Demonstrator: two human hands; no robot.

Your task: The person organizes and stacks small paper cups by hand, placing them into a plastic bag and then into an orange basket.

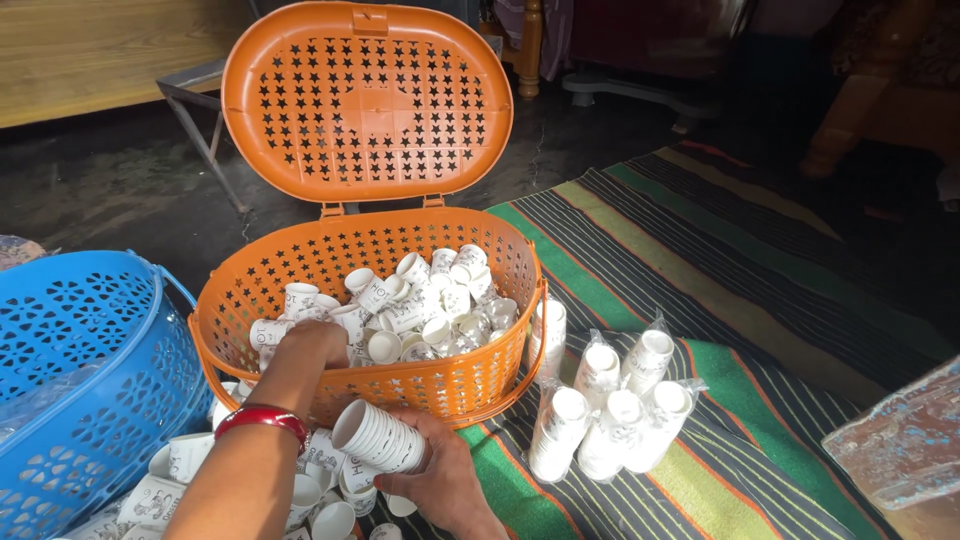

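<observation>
The left hand (pixel 312 342) is reaching over the rim of the oval orange plastic basket (pixel 420 390), its fingers curling down among the loose white paper cups (pixel 420 305) heaped inside, though whether they are closing on a cup I cannot tell. The right hand (pixel 445 478) is gripping a nested stack of paper cups (pixel 378 437), lying sideways just in front of the basket's star-perforated wall. The hinged lid (pixel 367 100) is standing open behind, a blue lattice basket (pixel 80 380) is crowding the left, and plastic-wrapped cup sleeves (pixel 605 410) are leaning on the striped woven mat (pixel 700 270).
</observation>
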